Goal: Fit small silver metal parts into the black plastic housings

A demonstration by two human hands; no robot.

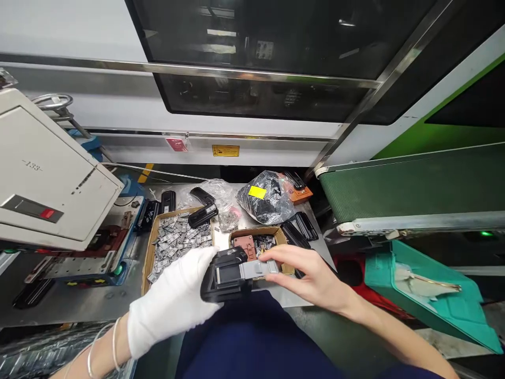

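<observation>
My left hand (173, 300), in a white glove, grips a black plastic housing (226, 276) just above my lap. My bare right hand (311, 276) pinches a flat grey metal plate (258, 269) that lies across the housing's right side. Behind them on the steel table stand a cardboard box of several grey metal plates (177, 239) and a smaller cardboard box (276, 236) with a brown part (243, 243) in it.
A beige machine (47, 179) overhangs the table at left above a blue and red fixture (94, 252). Black plastic parts (203, 213) and foil bags (266, 197) lie at the back. A green conveyor (410, 189) and teal bin (426, 295) stand at right.
</observation>
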